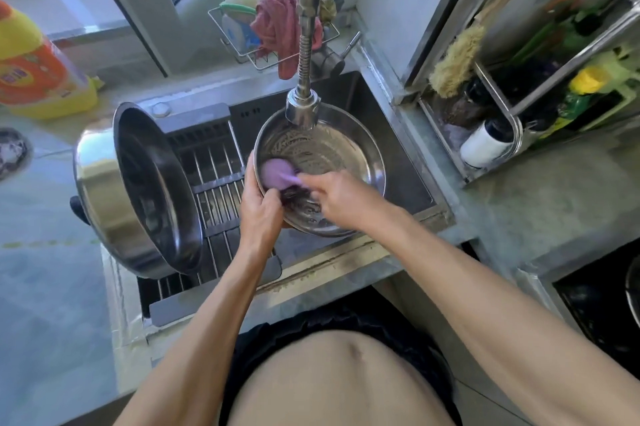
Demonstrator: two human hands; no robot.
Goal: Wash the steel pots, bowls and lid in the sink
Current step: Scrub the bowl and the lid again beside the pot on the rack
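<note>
We cannot see all of the steel bowl (pixel 332 162): its far rim is hidden behind the spray head of the faucet (pixel 303 106), and the near part is covered by our two hands. The sink (pixel 408 183) under it is mostly hidden too, so we cannot tell if the bowl touches the bottom. The image is a little blurred around the hands, so the fingertips are hard to make out.

The bowl is over the right part of the sink, tilted toward us. It is round, shiny, and its inner wall shows thin streaks, maybe foam or water; we cannot tell which.

Our left hand (pixel 259 203) grips the near left rim of the bowl, the thumb curled over the edge to the inside, the other fingers behind the wall and not visible. Our right hand (pixel 337 195) is inside the bowl and pinches a purple sponge (pixel 275 174) with the fingers close together, pressing it against the inner wall just beside the left thumb.

On the left, a big steel pot (pixel 138 190) lies on its side on the drying rack (pixel 214 183) over the sink, the opening turned to the right. Its dark inside is hard to read. A pink cloth (pixel 278 23) hangs from the wire basket (pixel 242 47) behind the faucet.
</note>
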